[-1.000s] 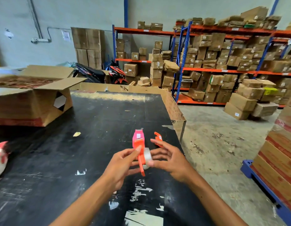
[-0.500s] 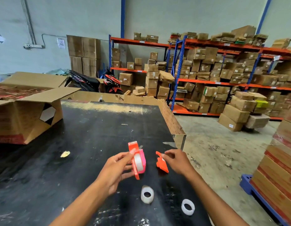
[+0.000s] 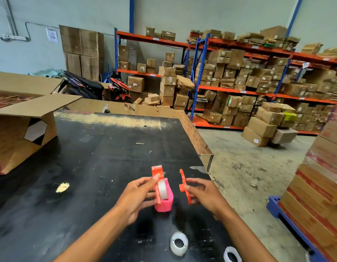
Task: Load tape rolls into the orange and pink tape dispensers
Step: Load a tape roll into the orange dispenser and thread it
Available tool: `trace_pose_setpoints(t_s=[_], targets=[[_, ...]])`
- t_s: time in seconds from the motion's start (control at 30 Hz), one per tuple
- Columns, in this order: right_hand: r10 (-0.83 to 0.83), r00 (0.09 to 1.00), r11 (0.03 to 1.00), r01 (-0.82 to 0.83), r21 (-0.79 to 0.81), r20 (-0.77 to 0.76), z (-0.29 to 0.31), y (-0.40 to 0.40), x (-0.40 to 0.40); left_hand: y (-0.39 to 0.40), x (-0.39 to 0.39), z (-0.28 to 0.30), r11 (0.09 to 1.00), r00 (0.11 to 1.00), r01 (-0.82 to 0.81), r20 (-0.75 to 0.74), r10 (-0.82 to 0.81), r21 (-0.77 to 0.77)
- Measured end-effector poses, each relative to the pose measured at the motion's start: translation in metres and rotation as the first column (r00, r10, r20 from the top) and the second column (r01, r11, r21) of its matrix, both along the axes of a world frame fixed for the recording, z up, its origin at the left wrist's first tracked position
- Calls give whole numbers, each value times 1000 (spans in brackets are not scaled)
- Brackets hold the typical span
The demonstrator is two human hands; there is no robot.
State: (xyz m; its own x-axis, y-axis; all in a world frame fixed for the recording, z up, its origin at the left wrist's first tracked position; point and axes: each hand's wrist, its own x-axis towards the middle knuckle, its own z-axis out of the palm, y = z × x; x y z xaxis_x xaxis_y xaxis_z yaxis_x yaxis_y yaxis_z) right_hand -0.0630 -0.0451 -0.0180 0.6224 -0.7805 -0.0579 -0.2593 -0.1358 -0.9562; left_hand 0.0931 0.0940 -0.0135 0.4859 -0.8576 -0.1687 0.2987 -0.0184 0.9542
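Note:
My left hand [image 3: 139, 197] grips an orange and pink tape dispenser [image 3: 162, 190] above the black table [image 3: 99, 163]. A clear tape roll [image 3: 162, 189] sits inside its open side. My right hand [image 3: 203, 194] holds the dispenser's separate orange side cover [image 3: 183, 186] a short way to the right, apart from the body. Two loose clear tape rolls lie on the table near me, one [image 3: 179, 243] in front of my arms and another [image 3: 232, 254] at the bottom edge.
A large open cardboard box [image 3: 22, 127] stands on the table's left side. A pale scrap [image 3: 62, 187] lies left of my hands. The table's right edge [image 3: 201, 144] drops to concrete floor. Stacked cartons on a blue pallet [image 3: 288, 218] stand at right.
The right hand let go of the roll now seated in the dispenser and picked up the orange cover. The view tilted down, bringing the two loose rolls into view.

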Motion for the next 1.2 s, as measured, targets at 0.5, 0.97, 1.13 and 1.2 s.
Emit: trace_pose_setpoints(t_s=[0.5, 0.97, 1.13, 1.2], targets=[[116, 960, 993, -120, 1, 254, 29, 50, -18, -9, -16, 6, 989, 992, 129, -6, -130, -74], [265, 916, 964, -263, -48, 300, 42, 59, -13, 14, -18, 16, 974, 992, 43, 122, -16, -222], [237, 916, 971, -219, -90, 323, 36, 61, -7, 12, -18, 19, 974, 989, 23, 151, 11, -224], [221, 894, 975, -210, -71, 389, 37, 62, -4, 8, -19, 23, 970, 990, 36, 139, -3, -240]])
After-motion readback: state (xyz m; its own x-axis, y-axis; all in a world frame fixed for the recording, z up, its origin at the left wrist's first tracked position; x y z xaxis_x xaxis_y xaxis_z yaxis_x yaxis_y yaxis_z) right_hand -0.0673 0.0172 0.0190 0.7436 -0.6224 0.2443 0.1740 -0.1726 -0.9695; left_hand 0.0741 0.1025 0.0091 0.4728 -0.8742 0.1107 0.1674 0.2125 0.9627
